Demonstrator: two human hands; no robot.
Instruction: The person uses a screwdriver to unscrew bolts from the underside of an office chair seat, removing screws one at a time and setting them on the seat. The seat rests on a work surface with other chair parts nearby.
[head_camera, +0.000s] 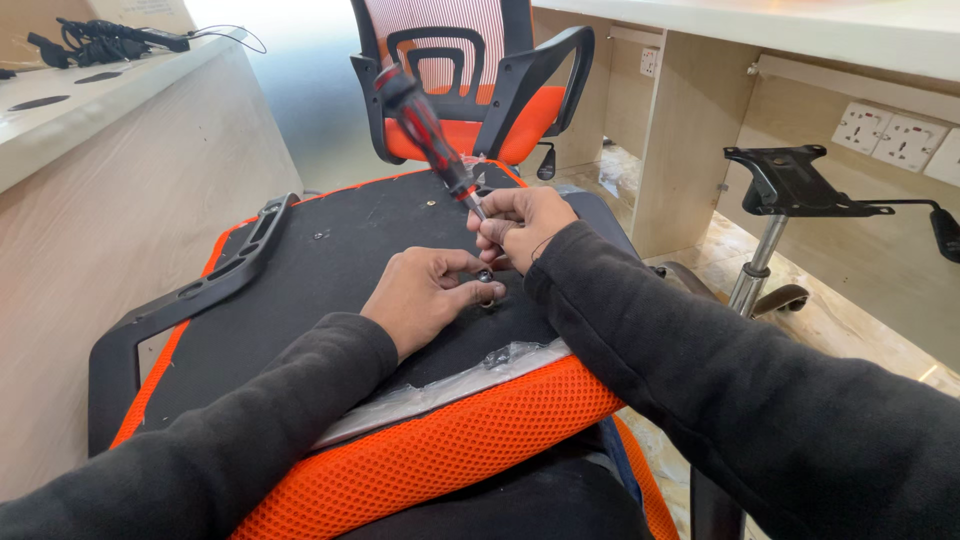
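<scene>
Right hand (522, 222) fingers clamped on red-black screwdriver (432, 135), left hand (428, 290) fingers pinching small washer (486, 276) on upturned seat base (330, 260), armrest (215, 275) at 9 o'clock edge, open floor (850, 320) at 3 o'clock

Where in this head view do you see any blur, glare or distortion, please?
Head view: the screwdriver handle in the right hand is motion-blurred; the left hand is sharp; the floor behind the orange chair is washed out by bright light; the desk edges bow from wide-angle distortion.

Right hand (522, 225) holds a red-and-black screwdriver (428, 130) tilted; left hand (425, 295) steadies a small bolt (486, 277) on the black seat underside (340, 260).
</scene>
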